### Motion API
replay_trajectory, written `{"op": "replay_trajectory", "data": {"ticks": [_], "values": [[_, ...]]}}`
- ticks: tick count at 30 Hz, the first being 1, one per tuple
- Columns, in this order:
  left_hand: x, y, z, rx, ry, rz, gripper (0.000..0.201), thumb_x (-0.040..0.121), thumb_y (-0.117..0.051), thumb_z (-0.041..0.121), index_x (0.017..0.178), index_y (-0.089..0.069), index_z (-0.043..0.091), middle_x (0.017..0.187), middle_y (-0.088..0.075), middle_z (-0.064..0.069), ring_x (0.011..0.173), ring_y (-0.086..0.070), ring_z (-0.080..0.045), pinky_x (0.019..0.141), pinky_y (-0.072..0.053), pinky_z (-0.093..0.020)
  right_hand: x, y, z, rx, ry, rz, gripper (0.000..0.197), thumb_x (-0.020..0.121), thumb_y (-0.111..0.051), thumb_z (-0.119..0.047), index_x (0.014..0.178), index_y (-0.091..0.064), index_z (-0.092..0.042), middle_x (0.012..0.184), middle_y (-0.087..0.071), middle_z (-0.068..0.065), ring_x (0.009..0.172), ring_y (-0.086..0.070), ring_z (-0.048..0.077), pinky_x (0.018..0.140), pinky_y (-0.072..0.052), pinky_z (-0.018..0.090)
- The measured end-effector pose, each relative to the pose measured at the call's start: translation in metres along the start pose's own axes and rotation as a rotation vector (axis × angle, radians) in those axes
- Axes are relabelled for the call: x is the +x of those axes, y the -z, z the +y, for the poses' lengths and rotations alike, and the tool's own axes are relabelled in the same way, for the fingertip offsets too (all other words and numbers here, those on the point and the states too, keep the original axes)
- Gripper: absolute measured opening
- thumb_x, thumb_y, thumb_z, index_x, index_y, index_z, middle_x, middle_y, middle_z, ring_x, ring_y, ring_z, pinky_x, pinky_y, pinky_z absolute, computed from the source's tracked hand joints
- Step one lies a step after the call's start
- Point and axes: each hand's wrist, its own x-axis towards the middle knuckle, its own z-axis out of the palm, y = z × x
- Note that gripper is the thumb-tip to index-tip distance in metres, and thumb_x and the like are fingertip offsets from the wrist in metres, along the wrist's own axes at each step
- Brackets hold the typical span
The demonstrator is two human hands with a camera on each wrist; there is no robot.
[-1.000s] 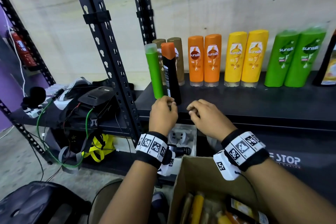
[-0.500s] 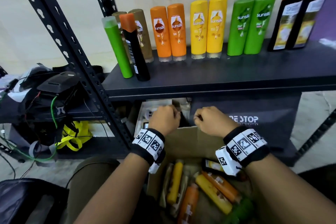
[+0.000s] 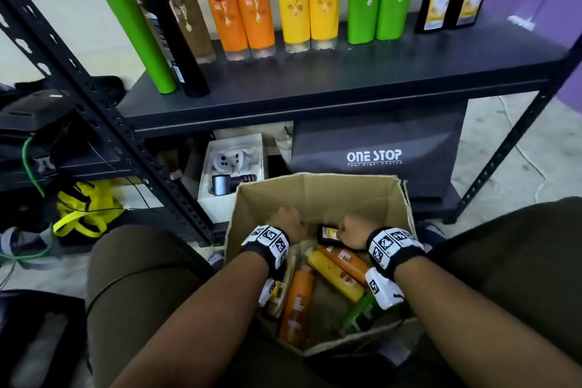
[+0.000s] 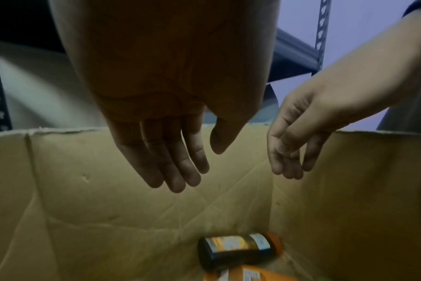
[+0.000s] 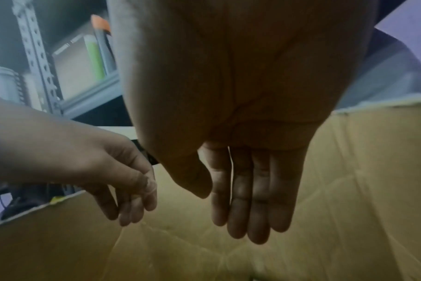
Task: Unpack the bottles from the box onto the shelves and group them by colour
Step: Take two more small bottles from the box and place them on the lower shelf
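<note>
Reaching: both hands hang inside the open cardboard box [image 3: 318,195], side by side, apart from each other.
Left hand [image 4: 166,136]: grip released, fingers straight and pointing down, nothing in it.
Right hand [image 5: 250,171]: grip released too, fingers extended together, thumb loose, empty.
Box contents: a black bottle with orange cap [image 4: 240,249] lies on its side just below the right hand; an orange bottle [image 3: 297,305], a yellow bottle [image 3: 333,276], another orange one [image 3: 346,258] and a green bottle [image 3: 359,313] lie jumbled beneath the wrists.
Box position: on the floor between the person's knees, in front of the shelf [image 3: 315,85].
Shelf row: upright pairs at the back, left to right brown, orange, yellow, green, black.
Shelf front left: one green bottle [image 3: 138,38] and one black bottle with orange cap [image 3: 171,41], standing just beside each other.
Below shelf: dark bag [image 3: 378,151] marked ONE STOP.
</note>
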Motion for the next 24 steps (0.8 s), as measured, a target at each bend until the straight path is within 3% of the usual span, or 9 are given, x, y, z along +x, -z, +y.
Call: {"op": "replay_trajectory", "data": {"ticks": [2,4,6,10,13,15,18,21,24], "values": [[0.001,-0.013,0.004,0.028,-0.016,-0.037,0.041,0.101,-0.048,0.034,0.126,-0.062,0.004,0.135,-0.060,-0.020,0.123,-0.057,-0.039,0.103,-0.048,-0.043,0.002,-0.012,0.010,-0.014,-0.018,-0.047,0.030,0.100,-0.053,-0.029,0.106,-0.070,-0.004,0.114,-0.068,0.020,0.086,-0.053,0.026,0.075,-0.039,0.031],[0.003,-0.023,0.010,0.046,-0.040,-0.073,0.042,0.102,-0.047,0.034,0.126,-0.063,0.003,0.135,-0.060,-0.020,0.122,-0.057,-0.039,0.102,-0.048,-0.043,0.004,-0.023,0.019,0.005,-0.026,-0.076,0.033,0.100,-0.054,-0.030,0.118,-0.067,-0.006,0.124,-0.065,0.020,0.100,-0.060,0.032,0.083,-0.043,0.033],[0.007,-0.030,0.016,0.046,-0.061,-0.087,0.042,0.103,-0.046,0.032,0.123,-0.063,0.000,0.131,-0.062,-0.022,0.119,-0.059,-0.039,0.099,-0.049,-0.042,0.008,-0.032,0.026,0.033,-0.059,-0.082,0.036,0.100,-0.054,-0.036,0.124,-0.065,-0.012,0.129,-0.064,0.016,0.112,-0.061,0.034,0.091,-0.046,0.034],[0.017,-0.048,0.023,0.040,-0.078,-0.105,0.040,0.104,-0.049,0.032,0.124,-0.064,0.001,0.132,-0.062,-0.022,0.119,-0.060,-0.039,0.091,-0.047,-0.038,0.017,-0.042,0.036,0.093,-0.190,-0.106,0.028,0.100,-0.050,-0.039,0.111,-0.061,-0.016,0.130,-0.065,0.017,0.117,-0.062,0.036,0.098,-0.049,0.039],[0.028,-0.064,0.021,0.044,-0.090,-0.113,0.043,0.104,-0.050,0.034,0.134,-0.059,0.005,0.140,-0.058,-0.019,0.126,-0.056,-0.037,0.097,-0.044,-0.038,0.027,-0.050,0.047,0.156,-0.312,-0.054,0.056,0.099,-0.050,-0.046,0.140,-0.053,-0.008,0.144,-0.054,0.017,0.130,-0.053,0.036,0.110,-0.041,0.042],[0.038,-0.077,0.018,0.058,-0.077,-0.139,0.043,0.105,-0.047,0.033,0.133,-0.059,0.003,0.140,-0.057,-0.019,0.127,-0.055,-0.035,0.100,-0.044,-0.038,0.032,-0.058,0.053,0.219,-0.390,-0.065,0.057,0.099,-0.050,-0.044,0.144,-0.049,-0.009,0.145,-0.052,0.018,0.129,-0.053,0.037,0.110,-0.042,0.041],[0.055,-0.096,0.011,0.034,-0.067,-0.193,0.045,0.105,-0.045,0.031,0.136,-0.057,0.001,0.145,-0.053,-0.020,0.133,-0.051,-0.033,0.105,-0.041,-0.036,0.039,-0.075,0.063,0.363,-0.396,-0.158,0.046,0.099,-0.046,-0.046,0.131,-0.060,-0.017,0.132,-0.062,0.017,0.112,-0.063,0.039,0.098,-0.051,0.042],[0.074,-0.113,0.009,0.057,-0.065,-0.208,0.045,0.105,-0.043,0.031,0.137,-0.055,0.001,0.145,-0.053,-0.019,0.134,-0.049,-0.034,0.108,-0.039,-0.037,0.048,-0.093,0.073,0.459,-0.472,-0.205,0.027,0.097,-0.053,-0.035,0.117,-0.064,-0.019,0.130,-0.064,0.016,0.105,-0.063,0.035,0.083,-0.044,0.032],[0.091,-0.126,0.012,0.071,-0.071,-0.163,0.038,0.103,-0.043,0.031,0.123,-0.063,0.006,0.130,-0.064,-0.019,0.121,-0.059,-0.037,0.102,-0.048,-0.041,0.063,-0.118,0.077,0.560,-0.658,-0.192,0.066,0.092,-0.066,-0.038,0.146,-0.042,-0.011,0.145,-0.051,0.016,0.124,-0.055,0.034,0.092,-0.043,0.032]]}}
